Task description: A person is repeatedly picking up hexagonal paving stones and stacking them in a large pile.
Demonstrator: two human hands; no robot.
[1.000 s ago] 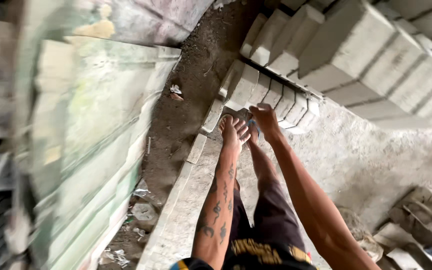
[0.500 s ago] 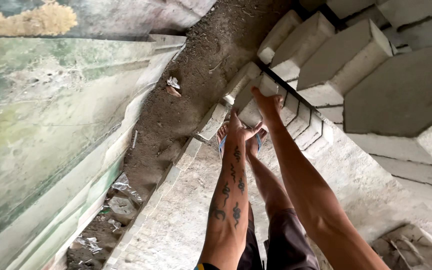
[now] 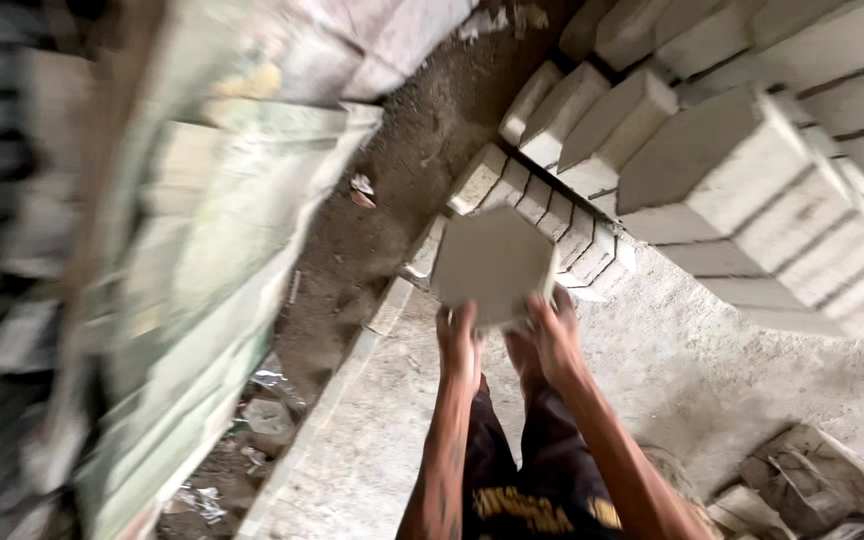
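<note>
Hexagonal grey paving block (image 3: 495,262) lifted flat-face up, gripped at its lower edge by both hands: left hand (image 3: 459,343) clasped on the lower left side, right hand (image 3: 553,335) on the lower right, fingers wrapped under the rim. Held just in front of a low row of standing blocks (image 3: 542,205), below tall stacks of grey blocks (image 3: 742,150) to the right. Rough concrete floor (image 3: 712,370) beneath, strip of bare dirt (image 3: 392,190) to the left, blurred greenish sheeting (image 3: 202,270) beyond. Scraps of litter (image 3: 270,415) along the slab's edge. Dark shorts (image 3: 522,480) at the bottom
</note>
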